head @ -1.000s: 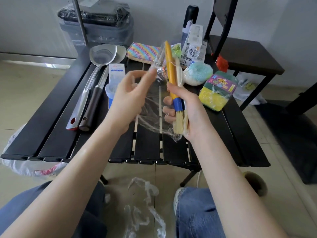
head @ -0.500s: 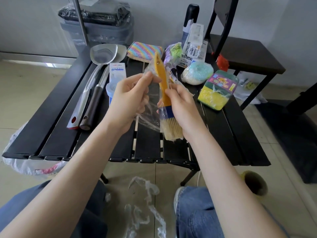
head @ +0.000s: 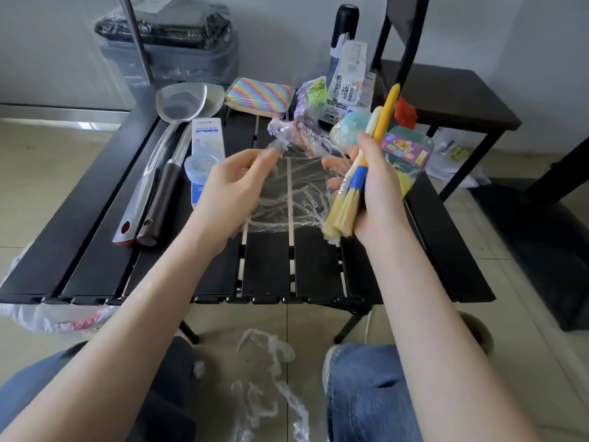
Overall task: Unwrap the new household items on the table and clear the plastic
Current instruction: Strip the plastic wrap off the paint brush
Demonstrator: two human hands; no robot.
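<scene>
My right hand [head: 377, 186] grips two brushes [head: 350, 193], one with a yellow handle and one with a cream handle, bristles pointing down toward me. My left hand [head: 229, 189] pinches the clear plastic wrapper [head: 287, 199], which stretches across to the brushes above the black slatted table [head: 274, 266]. The wrapper's printed end [head: 296, 132] sticks up between my hands. The brush handles are out of the plastic.
On the table lie two metal spatulas [head: 159, 167], a blue-white packaged item [head: 204, 157], a rainbow sponge [head: 258, 97], a yellow-green sponge pack [head: 408, 154], a teal scrubber and boxes. Crumpled plastic [head: 267, 378] lies on the floor by my knees. A dark chair [head: 446, 100] stands at the right.
My hands have pulled apart: the left drew the wrapper to the left while the right carried the brushes rightward, out of the plastic. A second, cream-handled brush now shows.
</scene>
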